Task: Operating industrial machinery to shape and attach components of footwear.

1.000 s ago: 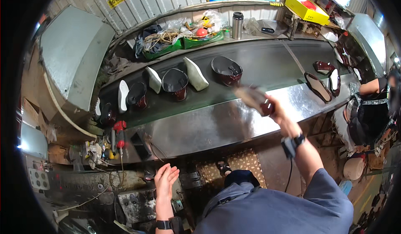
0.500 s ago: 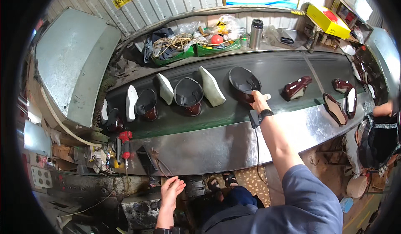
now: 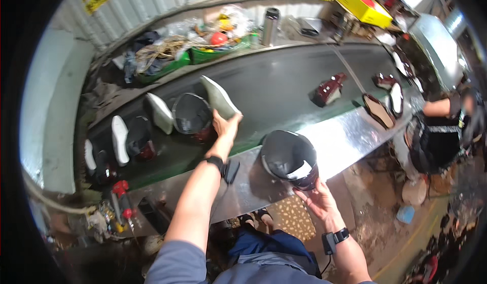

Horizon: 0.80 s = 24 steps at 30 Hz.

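Note:
My left hand (image 3: pixel 227 128) is closed round the lower end of a pale, foot-shaped shoe last (image 3: pixel 217 94) on the dark conveyor belt (image 3: pixel 274 81). A dark red boot (image 3: pixel 307 176) with a wide black-lined opening is in my right hand (image 3: pixel 319 200), held above the metal ledge (image 3: pixel 243 175). My right fingers and thumb grip its lower part. Just left of my left hand, another black-lined boot (image 3: pixel 192 114) rests on the belt. Farther left, more boots (image 3: pixel 139 138) alternate with pale lasts (image 3: pixel 120 139).
Glossy dark red shoes (image 3: pixel 329 89) and an upturned shoe (image 3: pixel 378 110) lie on the right. Behind the belt stand green bins (image 3: pixel 218 52) of clutter and a steel flask (image 3: pixel 271 26). A red power tool (image 3: pixel 122 198) lies at the left end. Another person's arm (image 3: pixel 437 107) is at right.
My right hand has lifted the boot off the belt and brought it nearer to me. My left hand has gone from below the ledge up to the shoe last. The view has shifted.

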### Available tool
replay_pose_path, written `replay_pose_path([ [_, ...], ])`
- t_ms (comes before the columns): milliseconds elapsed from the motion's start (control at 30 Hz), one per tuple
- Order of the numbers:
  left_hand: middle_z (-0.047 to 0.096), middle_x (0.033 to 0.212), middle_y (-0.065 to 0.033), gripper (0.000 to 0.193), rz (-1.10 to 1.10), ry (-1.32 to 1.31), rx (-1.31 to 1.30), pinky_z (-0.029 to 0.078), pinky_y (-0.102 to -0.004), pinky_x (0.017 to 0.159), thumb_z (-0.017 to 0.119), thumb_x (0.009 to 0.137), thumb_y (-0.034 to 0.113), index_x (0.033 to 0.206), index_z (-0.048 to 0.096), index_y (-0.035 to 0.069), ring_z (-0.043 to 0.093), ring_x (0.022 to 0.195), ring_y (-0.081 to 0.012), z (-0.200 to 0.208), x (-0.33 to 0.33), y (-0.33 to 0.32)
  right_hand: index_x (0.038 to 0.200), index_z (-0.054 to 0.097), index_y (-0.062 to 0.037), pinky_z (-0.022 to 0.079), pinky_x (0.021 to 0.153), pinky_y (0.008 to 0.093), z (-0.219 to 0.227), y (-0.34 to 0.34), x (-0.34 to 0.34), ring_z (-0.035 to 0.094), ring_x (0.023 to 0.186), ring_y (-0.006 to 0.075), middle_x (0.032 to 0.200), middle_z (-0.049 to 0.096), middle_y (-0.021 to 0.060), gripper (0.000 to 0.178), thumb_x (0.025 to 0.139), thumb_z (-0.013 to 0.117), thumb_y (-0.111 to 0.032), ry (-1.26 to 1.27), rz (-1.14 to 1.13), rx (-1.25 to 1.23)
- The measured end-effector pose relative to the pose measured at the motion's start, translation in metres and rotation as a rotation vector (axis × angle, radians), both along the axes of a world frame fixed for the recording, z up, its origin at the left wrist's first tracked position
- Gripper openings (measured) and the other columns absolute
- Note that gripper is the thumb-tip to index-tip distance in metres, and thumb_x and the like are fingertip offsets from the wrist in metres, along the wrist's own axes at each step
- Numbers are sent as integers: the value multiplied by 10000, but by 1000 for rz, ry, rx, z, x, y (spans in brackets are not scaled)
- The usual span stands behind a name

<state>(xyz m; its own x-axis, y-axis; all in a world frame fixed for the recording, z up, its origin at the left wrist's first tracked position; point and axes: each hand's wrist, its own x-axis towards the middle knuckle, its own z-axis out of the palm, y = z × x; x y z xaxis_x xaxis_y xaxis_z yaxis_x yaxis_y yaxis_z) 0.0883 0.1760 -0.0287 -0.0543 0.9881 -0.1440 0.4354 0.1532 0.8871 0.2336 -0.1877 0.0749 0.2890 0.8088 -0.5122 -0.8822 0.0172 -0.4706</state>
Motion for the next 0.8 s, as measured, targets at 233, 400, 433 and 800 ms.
replay_pose_path([
  [233,466,1366,-281,1051,102,306,-188,403,-503,1095,809,689,215,1573,250,108,460,1283,-426,7,40,11,1420,499,-157,468,1074,560,-2,-41,-11,585,1237,279,1261,633,47,543,962,654,-403,-27,-74,31],
  [400,492,1359,-213,626,-320,327,490,372,-486,1096,771,634,80,1251,664,98,458,1275,-402,35,-50,-74,1355,532,-135,529,931,459,5,-58,9,608,1139,214,1256,632,38,499,964,660,-417,-31,-136,49],
  [433,409,1412,-225,573,-471,374,606,353,-521,1097,749,635,65,1203,678,101,413,1293,-428,59,-66,-102,1355,532,-135,529,931,459,5,-61,16,608,1139,214,1256,632,38,499,964,660,-417,-23,-151,60],
  [800,557,1290,-166,428,-840,50,493,393,-476,1036,774,825,343,1163,704,89,481,1221,-366,113,-80,-289,1541,383,-47,454,1021,379,86,13,15,588,1142,206,1341,597,138,664,960,682,-168,-734,368,100],
])
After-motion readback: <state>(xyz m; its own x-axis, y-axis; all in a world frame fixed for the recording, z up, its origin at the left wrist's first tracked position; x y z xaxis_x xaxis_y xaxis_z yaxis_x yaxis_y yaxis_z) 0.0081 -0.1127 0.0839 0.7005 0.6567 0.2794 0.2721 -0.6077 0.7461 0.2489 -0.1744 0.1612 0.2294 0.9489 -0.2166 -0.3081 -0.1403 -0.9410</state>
